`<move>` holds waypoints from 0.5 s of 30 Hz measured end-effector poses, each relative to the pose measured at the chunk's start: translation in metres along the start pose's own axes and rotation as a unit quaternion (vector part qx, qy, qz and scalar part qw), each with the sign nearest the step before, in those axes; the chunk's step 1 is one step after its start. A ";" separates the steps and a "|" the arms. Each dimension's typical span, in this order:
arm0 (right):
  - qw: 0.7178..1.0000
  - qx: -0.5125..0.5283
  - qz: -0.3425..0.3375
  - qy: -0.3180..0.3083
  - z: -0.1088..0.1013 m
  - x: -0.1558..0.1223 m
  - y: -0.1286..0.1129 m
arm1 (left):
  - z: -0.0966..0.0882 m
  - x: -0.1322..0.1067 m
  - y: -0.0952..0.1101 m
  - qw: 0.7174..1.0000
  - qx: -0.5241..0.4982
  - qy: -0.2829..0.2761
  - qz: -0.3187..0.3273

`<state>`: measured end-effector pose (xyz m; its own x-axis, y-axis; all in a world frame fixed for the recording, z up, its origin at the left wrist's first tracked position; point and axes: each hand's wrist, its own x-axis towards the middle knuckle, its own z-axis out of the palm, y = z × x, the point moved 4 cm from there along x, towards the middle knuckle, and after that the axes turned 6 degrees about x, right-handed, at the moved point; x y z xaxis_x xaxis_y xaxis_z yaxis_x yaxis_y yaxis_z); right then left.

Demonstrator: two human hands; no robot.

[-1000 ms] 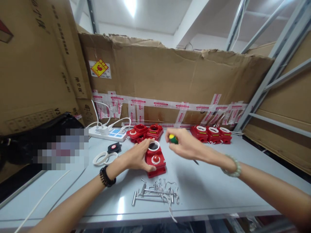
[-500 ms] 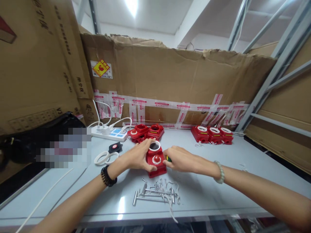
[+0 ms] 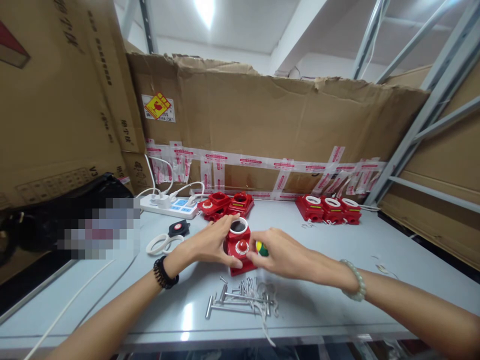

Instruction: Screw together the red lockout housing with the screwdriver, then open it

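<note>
A red push-button box with a white ring and a red knob lies on the grey table in front of me. My left hand curls round its left side, thumb pressed on the front edge. My right hand is closed on a screwdriver with a green-and-yellow handle, held at the box's right front corner. Just in front of the box lies a pile of metal screws and T-shaped pins.
More red boxes stand at the back: two by the white power strip, three to the right. White rings and a black button lie left. A black bag, cardboard walls and a metal rack surround the table.
My right hand came down from above the table with the screwdriver to the box's right side, then slid toward its front corner. The left hand kept its hold on the box.
</note>
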<state>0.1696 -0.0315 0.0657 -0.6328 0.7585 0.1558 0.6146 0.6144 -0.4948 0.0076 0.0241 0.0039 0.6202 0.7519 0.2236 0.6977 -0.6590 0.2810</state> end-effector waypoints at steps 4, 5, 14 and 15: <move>0.945 0.248 -0.071 0.202 -0.036 0.010 -0.016 | 0.005 -0.001 0.001 0.999 -0.007 0.010 0.033; 0.913 0.318 -0.086 0.239 -0.041 0.012 -0.018 | 0.006 -0.001 0.002 0.999 -0.005 0.013 0.031; 0.765 0.562 -0.135 0.285 -0.017 0.047 -0.015 | 0.009 0.001 0.012 0.999 0.029 0.035 -0.021; 0.767 0.559 -0.132 0.286 -0.013 0.048 -0.013 | 0.008 0.001 0.013 0.999 0.028 0.034 -0.022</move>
<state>0.1373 -0.0001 0.0913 -0.1599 0.8077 0.5675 -0.4896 0.4343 -0.7561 0.0199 0.0162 0.0000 0.5649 0.7779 0.2754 0.7436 -0.6245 0.2387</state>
